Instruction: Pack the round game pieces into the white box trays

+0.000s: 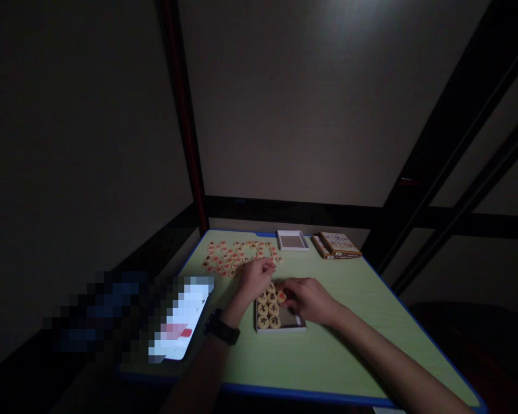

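Round wooden Chinese chess pieces with dark characters (263,309) stand in rows on the left side of a shallow white-edged box (280,330). My right hand (313,299) reaches over the box from the right, its thumb and fingers pinching a red-marked Chinese chess piece (282,296). Further up, my left hand (255,277) is closed at the near edge of many scattered Chinese chess pieces (227,263). Whatever its curled fingers hold, if anything, is hidden. A black watch (223,328) is on my left wrist.
An open white box tray (292,241) lies at the table's far edge. Printed boxes (336,244) are stacked right of it. At the left edge a lit tablet or phone, partly blurred (183,322), rests on the green table (349,362) with blue edging. Walls stand close behind.
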A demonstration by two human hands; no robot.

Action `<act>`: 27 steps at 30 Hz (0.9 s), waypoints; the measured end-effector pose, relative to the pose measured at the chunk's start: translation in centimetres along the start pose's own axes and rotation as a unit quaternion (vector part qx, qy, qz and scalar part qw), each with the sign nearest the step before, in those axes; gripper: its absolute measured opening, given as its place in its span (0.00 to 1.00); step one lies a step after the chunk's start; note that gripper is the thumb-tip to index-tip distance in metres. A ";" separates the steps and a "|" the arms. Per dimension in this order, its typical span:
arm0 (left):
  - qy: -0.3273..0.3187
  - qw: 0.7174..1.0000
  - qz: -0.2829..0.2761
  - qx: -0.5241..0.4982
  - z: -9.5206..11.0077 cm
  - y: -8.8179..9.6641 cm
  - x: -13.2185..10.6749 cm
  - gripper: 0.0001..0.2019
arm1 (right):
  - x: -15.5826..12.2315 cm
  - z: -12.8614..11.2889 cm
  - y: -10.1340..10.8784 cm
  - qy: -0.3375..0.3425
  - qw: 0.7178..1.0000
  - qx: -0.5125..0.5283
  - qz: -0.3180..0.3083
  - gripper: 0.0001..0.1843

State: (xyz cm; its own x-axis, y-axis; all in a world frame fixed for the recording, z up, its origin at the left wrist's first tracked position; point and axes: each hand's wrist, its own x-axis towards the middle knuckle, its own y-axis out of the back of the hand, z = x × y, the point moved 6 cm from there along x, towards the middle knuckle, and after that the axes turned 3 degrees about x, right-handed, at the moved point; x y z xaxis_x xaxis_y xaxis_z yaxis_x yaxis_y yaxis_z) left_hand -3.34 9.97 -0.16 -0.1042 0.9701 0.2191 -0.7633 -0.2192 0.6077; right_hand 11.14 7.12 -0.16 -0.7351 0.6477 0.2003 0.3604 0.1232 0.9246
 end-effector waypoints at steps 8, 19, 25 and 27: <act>-0.029 0.994 0.000 0.102 0.8 0.4 -0.5 0.11 | -0.2 0.3 1.8 -0.008 0.997 0.075 0.028 0.16; -0.140 0.950 0.042 0.277 3.5 0.3 -2.5 0.09 | 1.9 6.0 3.2 -0.075 0.984 0.027 0.158 0.11; -0.168 0.942 0.045 0.286 3.6 -0.3 -2.8 0.10 | 6.1 6.6 1.7 -0.084 0.992 -0.041 0.082 0.14; -0.195 0.939 0.046 0.279 4.1 -0.6 -3.1 0.10 | 7.3 6.6 1.5 -0.070 0.994 -0.037 0.079 0.13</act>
State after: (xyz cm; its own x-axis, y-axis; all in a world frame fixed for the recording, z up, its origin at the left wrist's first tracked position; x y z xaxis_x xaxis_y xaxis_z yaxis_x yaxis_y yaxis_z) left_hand 0.02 6.71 1.90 0.1712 0.8567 0.4867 -0.2987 -0.4256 0.8542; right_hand 10.12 16.99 0.54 -0.5844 0.7530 0.3026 0.4175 -0.0407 0.9078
